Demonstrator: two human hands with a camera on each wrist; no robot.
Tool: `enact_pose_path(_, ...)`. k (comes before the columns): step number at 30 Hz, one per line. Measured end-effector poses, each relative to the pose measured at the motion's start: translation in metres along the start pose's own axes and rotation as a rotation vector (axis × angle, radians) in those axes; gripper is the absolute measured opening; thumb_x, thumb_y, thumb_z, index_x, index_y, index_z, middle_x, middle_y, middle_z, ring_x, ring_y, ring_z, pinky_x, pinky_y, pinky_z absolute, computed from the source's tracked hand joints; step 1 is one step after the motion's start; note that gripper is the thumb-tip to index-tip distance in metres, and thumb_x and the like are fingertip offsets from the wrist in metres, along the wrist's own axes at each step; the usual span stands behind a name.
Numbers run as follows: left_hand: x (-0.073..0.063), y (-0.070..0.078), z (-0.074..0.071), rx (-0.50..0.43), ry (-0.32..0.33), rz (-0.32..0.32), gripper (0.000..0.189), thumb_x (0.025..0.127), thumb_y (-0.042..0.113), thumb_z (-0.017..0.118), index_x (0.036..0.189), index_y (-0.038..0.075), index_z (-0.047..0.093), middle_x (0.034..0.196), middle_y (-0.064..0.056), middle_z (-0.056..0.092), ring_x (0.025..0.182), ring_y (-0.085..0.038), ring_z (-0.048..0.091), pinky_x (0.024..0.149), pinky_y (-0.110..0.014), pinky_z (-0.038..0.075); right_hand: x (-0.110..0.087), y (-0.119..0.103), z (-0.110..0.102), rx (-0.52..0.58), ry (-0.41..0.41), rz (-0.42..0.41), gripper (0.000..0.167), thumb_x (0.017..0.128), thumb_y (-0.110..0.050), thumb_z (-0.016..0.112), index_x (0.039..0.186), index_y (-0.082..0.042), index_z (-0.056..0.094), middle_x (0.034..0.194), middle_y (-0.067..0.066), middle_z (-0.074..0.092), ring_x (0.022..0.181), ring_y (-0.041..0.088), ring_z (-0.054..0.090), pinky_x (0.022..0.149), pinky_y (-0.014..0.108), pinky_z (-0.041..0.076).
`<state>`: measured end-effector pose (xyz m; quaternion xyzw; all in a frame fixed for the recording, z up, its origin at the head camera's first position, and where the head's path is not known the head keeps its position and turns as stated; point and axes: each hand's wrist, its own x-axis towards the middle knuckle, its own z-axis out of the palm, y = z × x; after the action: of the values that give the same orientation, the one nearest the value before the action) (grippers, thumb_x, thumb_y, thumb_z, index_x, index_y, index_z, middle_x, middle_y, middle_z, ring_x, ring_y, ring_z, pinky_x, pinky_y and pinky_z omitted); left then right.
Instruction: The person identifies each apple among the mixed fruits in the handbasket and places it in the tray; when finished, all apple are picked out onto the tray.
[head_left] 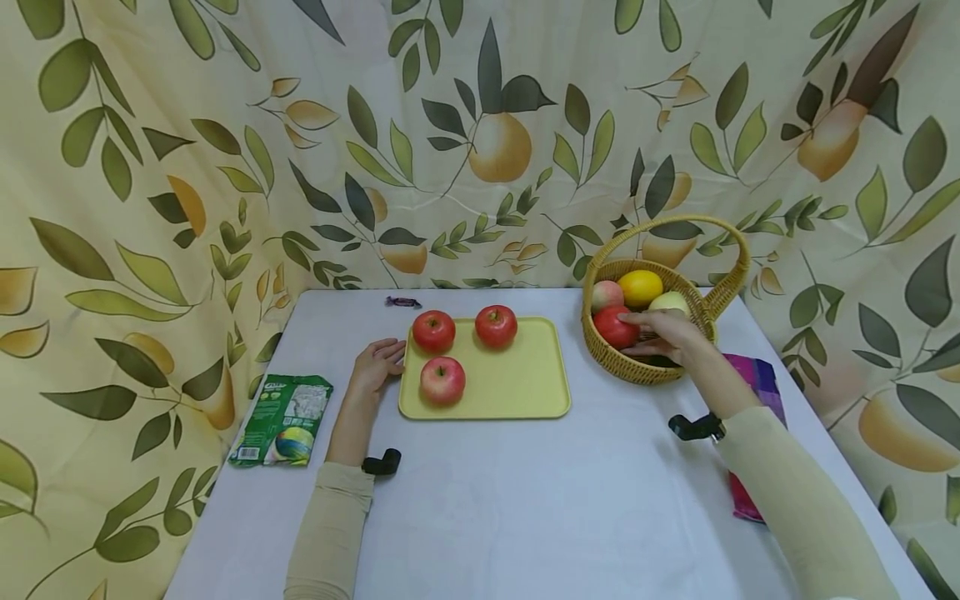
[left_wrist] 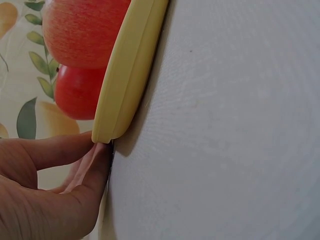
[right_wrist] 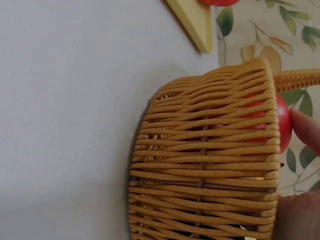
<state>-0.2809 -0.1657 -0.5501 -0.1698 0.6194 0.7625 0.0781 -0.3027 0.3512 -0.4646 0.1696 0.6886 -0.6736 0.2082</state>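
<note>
A yellow tray (head_left: 517, 375) bears three red apples: one at the back left (head_left: 433, 332), one at the back right (head_left: 496, 326) and a paler one (head_left: 442, 381) in front. My left hand (head_left: 378, 364) is at the tray's left edge; in the left wrist view its thumb and fingers (left_wrist: 65, 150) pinch the rim. On the right stands a wicker basket (head_left: 626, 360) of fruit. My right hand (head_left: 666, 335) reaches into it and holds a red apple (head_left: 615, 327) against the front left side. In the right wrist view, basket weave hides much of this apple.
The basket also holds a pinkish fruit (head_left: 607, 295), a yellow lemon (head_left: 640, 288) and a pale green fruit (head_left: 670, 302), under its tall handle (head_left: 675, 220). A green packet (head_left: 282, 421) lies left, a purple packet (head_left: 757, 379) beneath the right forearm, and a small wrapped candy (head_left: 403, 302) behind the tray.
</note>
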Motion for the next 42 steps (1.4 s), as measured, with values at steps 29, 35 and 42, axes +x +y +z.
enact_pose_path(29, 0.002, 0.001, -0.004, -0.003, -0.032, 0.031, 0.074, 0.085, -0.031, 0.053, 0.154, -0.008, 0.036, 0.155, -0.027, 0.047, 0.145, -0.033, 0.048, 0.117, -0.04, 0.043, -0.047, -0.01, 0.011, -0.007, 0.109, -0.247, 0.103, 0.089, -0.022, 0.085, 0.165, -0.006, 0.017, 0.156, 0.012, 0.039, 0.098, 0.012, 0.07, 0.094, 0.043, 0.058)
enact_pose_path(35, 0.001, 0.0, -0.004, -0.009, -0.03, 0.021, 0.074, 0.086, -0.03, 0.052, 0.155, -0.008, 0.035, 0.156, -0.026, 0.047, 0.145, -0.032, 0.048, 0.117, -0.04, 0.043, -0.053, -0.008, 0.019, -0.023, 0.144, -0.322, 0.094, 0.089, -0.023, 0.085, 0.162, -0.01, 0.028, 0.162, 0.014, 0.037, 0.105, 0.011, 0.065, 0.09, 0.039, 0.061)
enact_pose_path(42, -0.001, 0.0, -0.002, -0.025, -0.031, 0.009, 0.074, 0.087, -0.031, 0.052, 0.155, -0.008, 0.034, 0.157, -0.026, 0.046, 0.146, -0.033, 0.046, 0.117, -0.041, 0.042, -0.059, -0.007, 0.029, 0.003, 0.12, -0.382, 0.084, 0.089, -0.02, 0.085, 0.156, -0.01, 0.036, 0.15, 0.007, 0.049, 0.106, 0.01, 0.066, 0.088, 0.037, 0.062)
